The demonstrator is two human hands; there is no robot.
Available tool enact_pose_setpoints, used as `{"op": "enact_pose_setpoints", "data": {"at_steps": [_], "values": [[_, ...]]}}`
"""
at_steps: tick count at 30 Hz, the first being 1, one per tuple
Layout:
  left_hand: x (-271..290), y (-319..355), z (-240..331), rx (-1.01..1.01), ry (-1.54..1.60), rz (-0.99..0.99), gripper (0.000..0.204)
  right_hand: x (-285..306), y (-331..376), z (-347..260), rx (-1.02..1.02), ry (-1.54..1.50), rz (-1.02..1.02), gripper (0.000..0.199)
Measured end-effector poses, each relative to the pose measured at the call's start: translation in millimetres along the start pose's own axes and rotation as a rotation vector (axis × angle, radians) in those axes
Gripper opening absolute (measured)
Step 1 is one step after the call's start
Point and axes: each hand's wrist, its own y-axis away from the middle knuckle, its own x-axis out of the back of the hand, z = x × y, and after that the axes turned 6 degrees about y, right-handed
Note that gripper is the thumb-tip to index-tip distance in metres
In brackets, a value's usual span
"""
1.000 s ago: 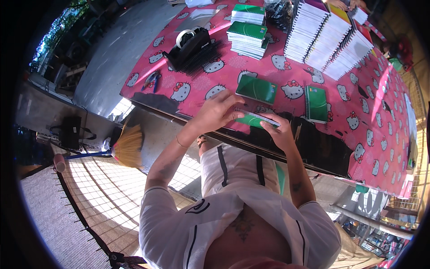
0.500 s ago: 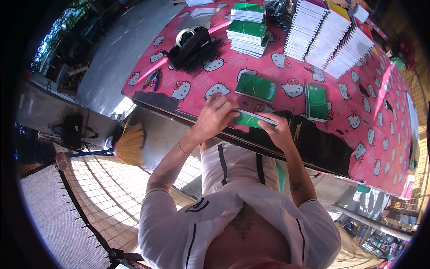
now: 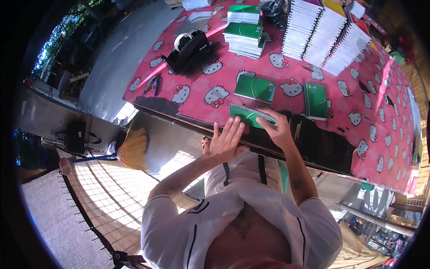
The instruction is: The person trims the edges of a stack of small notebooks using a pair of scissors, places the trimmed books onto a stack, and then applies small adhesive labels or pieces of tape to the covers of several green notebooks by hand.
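Observation:
A small green spiral notebook (image 3: 245,115) is tilted at the table's near edge, its coil along the upper side. My right hand (image 3: 276,128) grips its right end, thumb on the cover and fingers behind. My left hand (image 3: 227,140) is open, its fingers stretched out and their tips at the notebook's lower left edge. Just beyond lies another green notebook (image 3: 254,88), flat on the pink patterned tablecloth (image 3: 192,105). A third green notebook (image 3: 316,101) lies to the right, its coil on its left side.
Stacks of green notebooks (image 3: 242,38) stand farther back, beside tall piles of spiral notebooks (image 3: 302,31). A black tape dispenser (image 3: 188,51) sits at the left, with black binding coils (image 3: 208,56) next to it. Pliers (image 3: 153,84) lie near the left edge. A broom (image 3: 132,150) is below.
My left hand has left the notebook's upper left corner, moving down toward me, and its fingers have straightened. The notebook's cover now faces up more. My right hand keeps its grip.

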Motion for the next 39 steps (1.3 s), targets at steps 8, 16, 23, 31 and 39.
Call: {"op": "enact_pose_setpoints", "data": {"at_steps": [8, 16, 23, 31, 39], "values": [[18.3, -19.9, 6.6, -0.143, -0.094, 0.095, 0.097, -5.4, -0.7, 15.5, 0.053, 0.117, -0.056, 0.029], [10.3, -33.5, -8.5, -0.121, -0.128, 0.142, 0.089, -10.1, -7.7, 22.5, 0.148, 0.09, -0.009, 0.031], [11.2, -31.1, 13.1, -0.044, 0.139, -0.054, 0.083, -5.4, -3.2, 28.8, -0.056, 0.117, -0.085, 0.031], [11.9, -32.4, 13.6, -0.105, -0.001, -0.119, 0.095, -8.8, -5.5, 33.4, 0.015, 0.108, -0.038, 0.032], [4.8, -44.8, 9.9, -0.147, -0.056, 0.029, 0.087, -9.0, -3.7, 21.3, 0.033, 0.115, -0.042, 0.032]]}}
